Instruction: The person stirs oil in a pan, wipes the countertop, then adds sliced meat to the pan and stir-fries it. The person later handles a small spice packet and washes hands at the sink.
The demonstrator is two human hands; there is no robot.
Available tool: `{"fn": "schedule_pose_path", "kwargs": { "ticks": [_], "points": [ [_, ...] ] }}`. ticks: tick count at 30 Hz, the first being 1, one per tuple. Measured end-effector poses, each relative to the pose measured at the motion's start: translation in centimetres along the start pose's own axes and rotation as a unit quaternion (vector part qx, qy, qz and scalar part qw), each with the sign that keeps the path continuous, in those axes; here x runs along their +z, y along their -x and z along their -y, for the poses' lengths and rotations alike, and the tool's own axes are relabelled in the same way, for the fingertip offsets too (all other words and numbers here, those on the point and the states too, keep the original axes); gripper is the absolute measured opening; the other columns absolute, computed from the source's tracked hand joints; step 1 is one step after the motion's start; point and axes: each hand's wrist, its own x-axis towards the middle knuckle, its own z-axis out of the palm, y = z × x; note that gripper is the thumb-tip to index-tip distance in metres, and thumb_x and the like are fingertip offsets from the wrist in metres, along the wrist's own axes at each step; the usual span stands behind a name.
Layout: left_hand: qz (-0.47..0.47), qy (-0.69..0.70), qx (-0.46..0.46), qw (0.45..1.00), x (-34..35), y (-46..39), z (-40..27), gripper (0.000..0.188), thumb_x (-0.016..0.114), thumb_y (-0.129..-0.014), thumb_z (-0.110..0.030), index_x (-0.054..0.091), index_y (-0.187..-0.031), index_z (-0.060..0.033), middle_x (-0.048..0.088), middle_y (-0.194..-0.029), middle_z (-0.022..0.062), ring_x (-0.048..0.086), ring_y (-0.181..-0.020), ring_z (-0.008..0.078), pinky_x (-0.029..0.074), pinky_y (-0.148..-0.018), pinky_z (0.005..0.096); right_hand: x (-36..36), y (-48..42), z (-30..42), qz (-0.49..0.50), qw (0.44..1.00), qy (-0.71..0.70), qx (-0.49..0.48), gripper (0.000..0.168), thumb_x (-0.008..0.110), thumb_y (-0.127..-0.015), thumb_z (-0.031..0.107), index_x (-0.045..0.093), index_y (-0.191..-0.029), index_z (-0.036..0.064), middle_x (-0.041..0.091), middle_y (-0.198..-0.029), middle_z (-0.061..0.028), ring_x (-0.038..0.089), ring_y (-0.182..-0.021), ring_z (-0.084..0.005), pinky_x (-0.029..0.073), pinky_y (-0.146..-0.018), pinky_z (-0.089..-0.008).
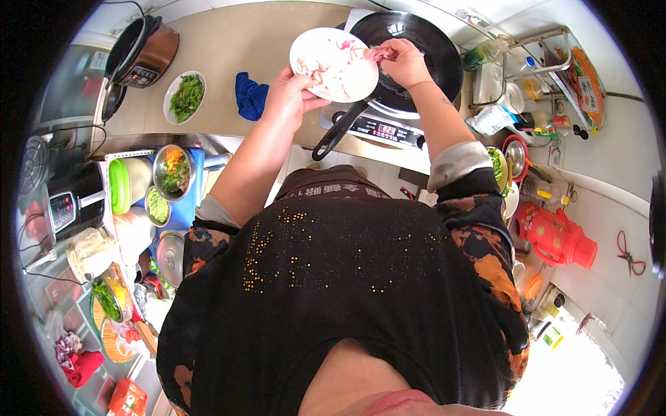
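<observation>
My left hand (297, 93) grips the lower left rim of a white plate (359, 83), tilted beside the wok, with pale raw meat slices (318, 67) on it. In my right hand (406, 63), pinched between fingers and thumb, are slices of raw meat (381, 53) at the plate's right edge, over the wok. The black wok (437, 39) sits on an induction cooker (387, 130) with a lit display, its black handle (341, 130) pointing toward me. What lies in the wok is partly hidden by my right hand.
Left on the counter (223, 36) are a blue cloth (251, 96), a plate of chopped greens (186, 99) and a brown electric cooker (151, 54). A wire rack (541, 67) with bottles stands right of the wok. Lower left, a shelf holds bowls of chopped vegetables (174, 169); lower right is a red thermos (556, 236).
</observation>
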Motion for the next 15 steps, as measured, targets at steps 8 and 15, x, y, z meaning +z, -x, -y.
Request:
{"fn": "schedule_pose_path", "kwargs": {
  "ticks": [8, 15],
  "points": [
    [-0.006, 0.01, 0.02, 1.0, 0.1, -0.3, -0.5, 0.047, 0.051, -0.087, -0.005, 0.045, -0.133, 0.0002, 0.063, -0.119, 0.0201, 0.069, -0.098, 0.0339, 0.061, -0.08, 0.0467, -2.8, 0.8, 0.2, 0.025, 0.986, 0.141, 0.08, 0.029, 0.072, -0.077, 0.014, 0.072, -0.106, 0.01, 0.069, -0.108, -0.0125, 0.068, -0.097, -0.0272, 0.053, -0.089, -0.0355],
    [0.051, 0.02, 0.007, 0.998, 1.3, -1.2, 0.0, 0.038, 0.056, -0.091, -0.011, 0.05, -0.128, -0.0028, 0.067, -0.112, 0.0153, 0.07, -0.097, 0.0285, 0.062, -0.074, 0.0407, -3.8, 2.0, 10.5, 0.033, 0.994, 0.089, -0.052, 0.033, 0.072, -0.082, 0.024, 0.069, -0.113, 0.012, 0.065, -0.119, -0.0156, 0.064, -0.108, -0.0314, 0.05, -0.096, -0.0398]
  ]
}}
